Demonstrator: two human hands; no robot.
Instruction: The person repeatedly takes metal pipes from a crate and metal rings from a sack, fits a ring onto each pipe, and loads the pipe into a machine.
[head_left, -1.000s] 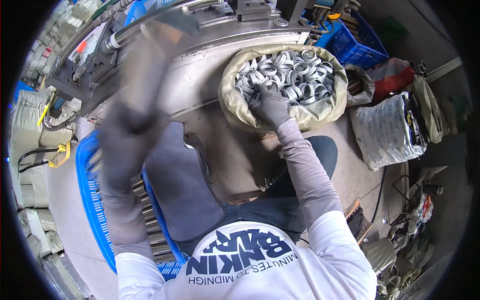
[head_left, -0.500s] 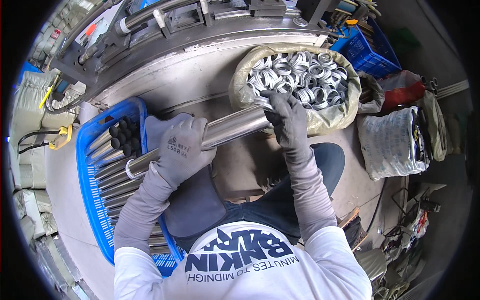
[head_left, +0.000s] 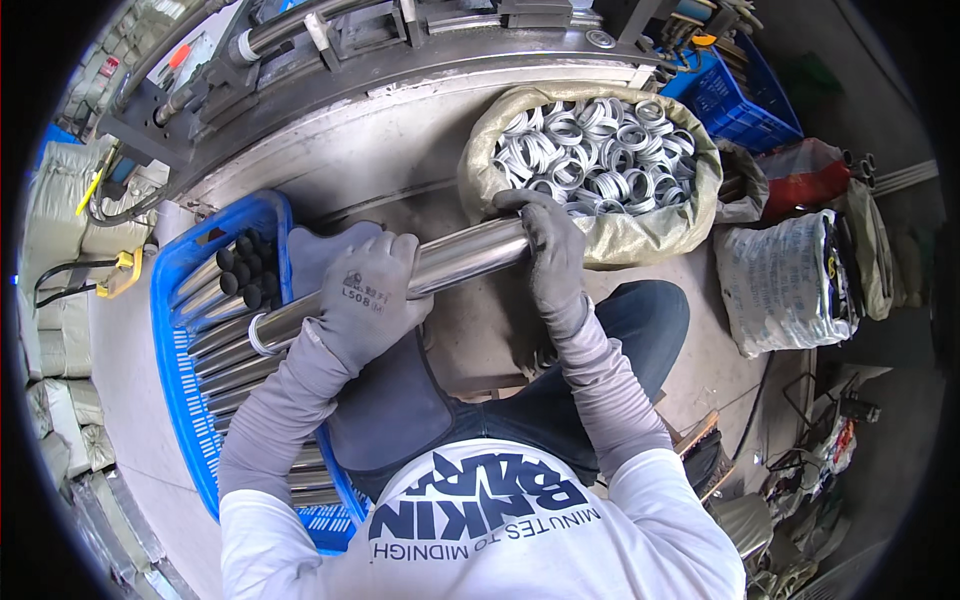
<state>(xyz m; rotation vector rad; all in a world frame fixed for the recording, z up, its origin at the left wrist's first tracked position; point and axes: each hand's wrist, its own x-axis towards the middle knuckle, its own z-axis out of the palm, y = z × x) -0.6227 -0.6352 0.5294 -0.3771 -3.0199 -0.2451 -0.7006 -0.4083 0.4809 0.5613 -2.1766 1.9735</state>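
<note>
Metal tube [head_left: 470, 255]: one, bright and polished, held slantwise above the person's lap, its right end the higher in the view. Near its lower left portion sits a white ring [head_left: 255, 336], encircling it.

Left hand [head_left: 370, 290]: grey-gloved, fingers closed around the tube's middle, knuckles up; probably placed there to bear the weight and stop it turning.

Right hand [head_left: 555, 250]: grey-gloved, fingers bent over the tube's right end, which they hide. How tightly they close, and whether anything lies beneath them, cannot be told. A hand at the end and another at the middle presumably keeps the length steady.

Grey pad [head_left: 390, 410]: over the left thigh, beneath the tube; perhaps guarding the leg.

Blue basket [head_left: 174, 375]: at the person's left, slotted walls. Contains tubes [head_left: 235, 378] laid side by side, likely so for easy lifting, and a cluster with dark ends [head_left: 250, 275] at the far end.

Woven sack [head_left: 640, 243]: just beyond the right hand, mouth rolled back, probably for open access. Filled with pale metal rings [head_left: 605, 155], heaped loosely.

Machine bench [head_left: 460, 56]: along the far side, dark metal.

Blue crate [head_left: 745, 112], white sack [head_left: 770, 285]: farther right, apart from the hands.
</note>
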